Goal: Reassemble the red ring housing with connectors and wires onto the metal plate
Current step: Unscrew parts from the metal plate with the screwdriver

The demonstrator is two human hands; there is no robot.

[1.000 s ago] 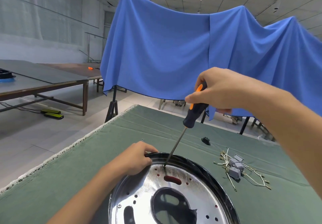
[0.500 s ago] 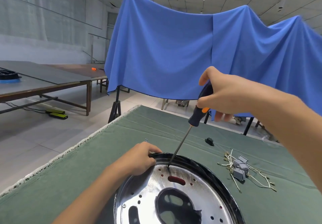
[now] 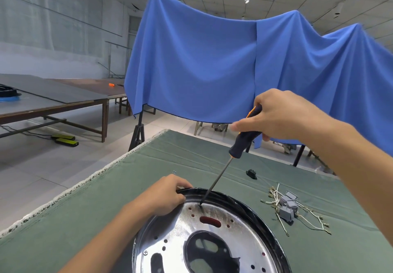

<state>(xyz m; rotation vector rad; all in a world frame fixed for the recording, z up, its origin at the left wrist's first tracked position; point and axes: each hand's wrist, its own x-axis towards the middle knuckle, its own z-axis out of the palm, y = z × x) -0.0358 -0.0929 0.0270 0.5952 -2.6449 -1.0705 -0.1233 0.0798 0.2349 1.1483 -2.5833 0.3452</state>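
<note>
**Plate Being Screwed Down, Wiring Not Yet Fitted**

While the round, shiny perforated metal plate [image 3: 214, 236] lay on the green cloth-covered desk [image 3: 106, 213], the job looked to be at an early fastening stage. The right hand [image 3: 282, 115] had its fingers wrapped around the black-and-orange handle of a long-shafted screwdriver [image 3: 244, 136], whose tip met the plate near its far rim, just beyond a red oblong slot [image 3: 210, 221]. Whether a screw sat under the tip could not be told. The left hand [image 3: 163, 196] rested on the plate's dark outer rim [image 3: 231, 200], fingers curled over the edge to steady it.

Red showed through the slot and several small holes, which suggested the red ring housing lay beneath the plate; the housing itself was hidden, so its seating could not be confirmed. One cross-head screw [image 3: 145, 252] was visible in the plate's near-left area.

The cluster of grey plastic connectors with pale wires and metal terminals [image 3: 287, 209] lay loose on the desk to the right of the plate, apart from it. A small black part [image 3: 251, 173] sat farther back on the cloth, also unattached.

By this reading, fastening was under way, while the connectors and wires remained to be fitted, and most of the plate's holes appeared open.
</note>
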